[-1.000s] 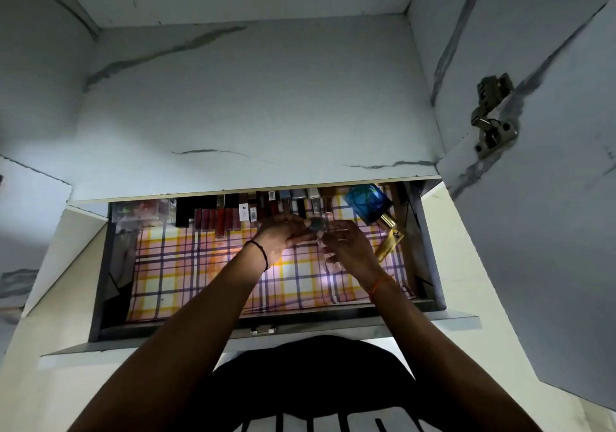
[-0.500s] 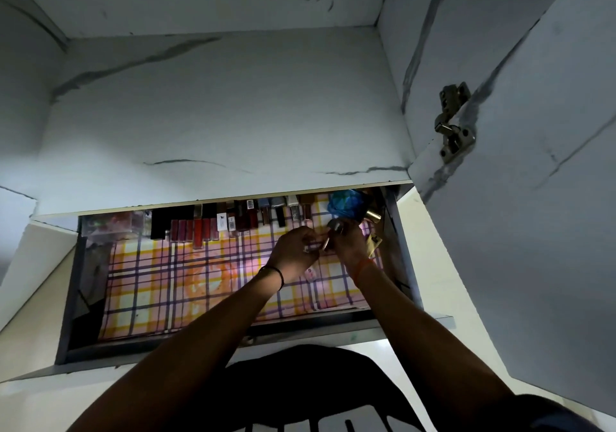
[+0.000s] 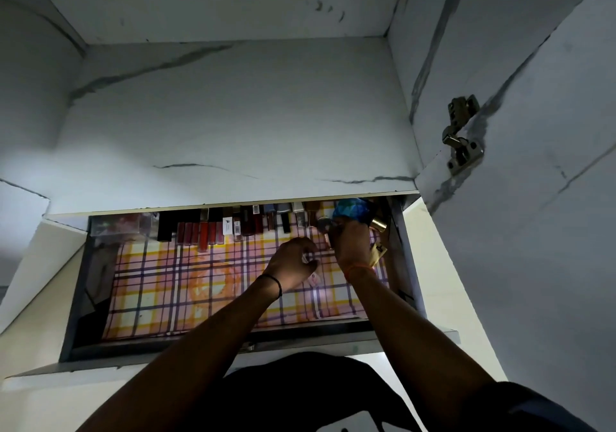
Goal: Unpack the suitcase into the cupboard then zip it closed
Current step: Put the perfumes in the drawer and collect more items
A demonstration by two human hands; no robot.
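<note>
Since a second ago, hands parted. Right hand [image 3: 351, 241] carried a small clear bottle [image 3: 325, 228] to the back row of the plaid-lined grey drawer [image 3: 233, 285], beside the blue faceted perfume bottle [image 3: 351, 211], grip pinching it. Left hand [image 3: 293, 263] curled round a small pale item, unidentifiable. Suitcase out of view.

I have just one camera, up on the person's head. It looks forward and down into an open drawer [image 3: 233, 338] inside a cupboard [image 3: 233, 115]. The drawer is close, at arm's reach. Both arms come in from the bottom edge.
</note>
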